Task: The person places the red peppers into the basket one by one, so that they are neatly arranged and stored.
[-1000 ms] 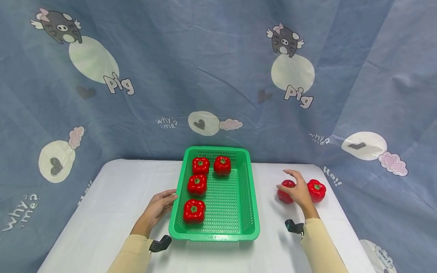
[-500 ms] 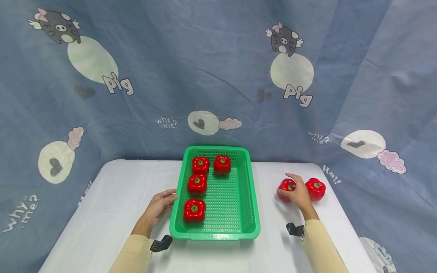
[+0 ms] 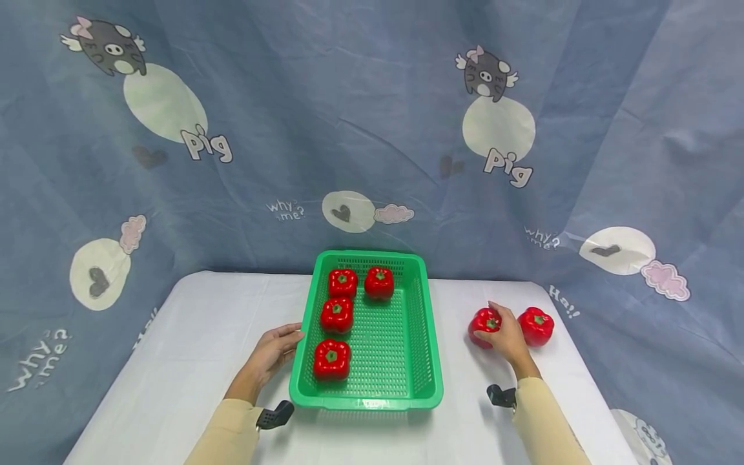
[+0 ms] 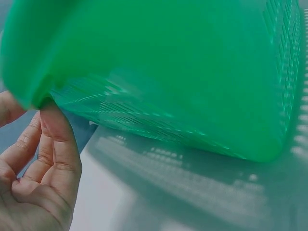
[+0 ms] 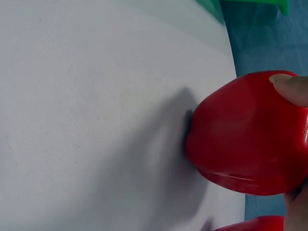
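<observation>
My left hand (image 3: 271, 355) pinches the left rim of a green plastic basket (image 3: 433, 361); in the left wrist view its thumb and a finger meet the rim's edge (image 4: 19, 82). Inside the basket are several red bell peppers: one front left (image 3: 332, 360), one mid left (image 3: 336, 315) and two at the back. To the right of the basket, my right hand (image 3: 507, 337) grips a red bell pepper (image 3: 484, 323) with thumb and fingers around its sides. The right wrist view shows this pepper (image 5: 245, 139) close up, with a fingertip on its skin and its base by the tabletop.
Another red bell pepper (image 3: 536, 327) stands just right of my right hand. The white-covered table (image 3: 192, 361) ends at a blue patterned cloth (image 3: 372, 129) hanging behind. The basket's raised walls surround its bare right half.
My right thumb and fingers have closed from a wide spread onto the bell pepper, which has tipped so its stem shows. My left hand and the basket stay put.
</observation>
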The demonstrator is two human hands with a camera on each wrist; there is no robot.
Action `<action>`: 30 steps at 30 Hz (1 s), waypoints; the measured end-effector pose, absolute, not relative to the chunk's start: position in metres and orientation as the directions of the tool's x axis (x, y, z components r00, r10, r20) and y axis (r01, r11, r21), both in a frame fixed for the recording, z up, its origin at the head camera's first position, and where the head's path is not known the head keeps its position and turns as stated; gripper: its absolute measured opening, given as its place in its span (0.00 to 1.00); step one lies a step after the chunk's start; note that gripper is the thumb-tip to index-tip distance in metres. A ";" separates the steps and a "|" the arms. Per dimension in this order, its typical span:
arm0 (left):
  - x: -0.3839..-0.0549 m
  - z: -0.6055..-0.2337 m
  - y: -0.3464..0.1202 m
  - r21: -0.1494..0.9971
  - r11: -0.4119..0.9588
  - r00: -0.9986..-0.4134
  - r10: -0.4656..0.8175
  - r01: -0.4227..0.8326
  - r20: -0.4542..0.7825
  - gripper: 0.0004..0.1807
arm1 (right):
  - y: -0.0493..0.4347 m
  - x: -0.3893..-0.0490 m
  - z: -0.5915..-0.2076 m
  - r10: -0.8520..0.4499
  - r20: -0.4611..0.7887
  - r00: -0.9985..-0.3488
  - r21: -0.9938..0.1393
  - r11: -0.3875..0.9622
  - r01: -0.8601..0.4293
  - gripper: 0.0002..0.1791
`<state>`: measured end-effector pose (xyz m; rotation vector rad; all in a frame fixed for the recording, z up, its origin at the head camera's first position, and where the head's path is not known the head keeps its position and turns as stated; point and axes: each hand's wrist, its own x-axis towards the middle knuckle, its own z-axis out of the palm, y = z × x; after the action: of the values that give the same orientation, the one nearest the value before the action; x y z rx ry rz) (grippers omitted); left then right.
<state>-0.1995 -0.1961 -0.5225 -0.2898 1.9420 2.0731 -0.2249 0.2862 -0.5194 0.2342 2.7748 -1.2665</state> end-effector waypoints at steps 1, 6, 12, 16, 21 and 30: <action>-0.199 -0.523 -0.196 0.938 -0.056 -0.939 0.068 -0.342 -0.338 0.27 | 0.286 -0.225 -0.520 0.105 -0.139 -0.985 -0.745 0.644 0.174 0.45; -0.199 -0.526 -0.195 0.937 -0.061 -0.939 0.060 -0.343 -0.339 0.26 | 0.285 -0.222 -0.525 0.100 -0.137 -0.985 -0.760 0.627 0.169 0.44; -0.198 -0.525 -0.192 0.943 -0.039 -0.943 0.056 -0.331 -0.328 0.26 | 0.284 -0.218 -0.529 0.075 -0.142 -0.987 -0.761 0.629 0.157 0.45; -0.197 -0.524 -0.191 0.943 -0.028 -0.942 0.058 -0.332 -0.330 0.26 | 0.284 -0.215 -0.529 0.037 -0.165 -0.986 -0.769 0.621 0.151 0.44; -0.196 -0.524 -0.191 0.940 -0.037 -0.939 0.062 -0.340 -0.337 0.26 | 0.281 -0.213 -0.531 0.010 -0.169 -0.986 -0.775 0.617 0.139 0.44; -0.200 -0.521 -0.194 0.943 -0.039 -0.943 0.058 -0.329 -0.327 0.26 | 0.279 -0.214 -0.538 -0.015 -0.134 -0.991 -0.814 0.572 0.101 0.44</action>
<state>-0.1996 -0.1941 -0.5214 -0.2894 1.9694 2.0669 -0.2139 0.2793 -0.5375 0.0737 2.6721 -1.3957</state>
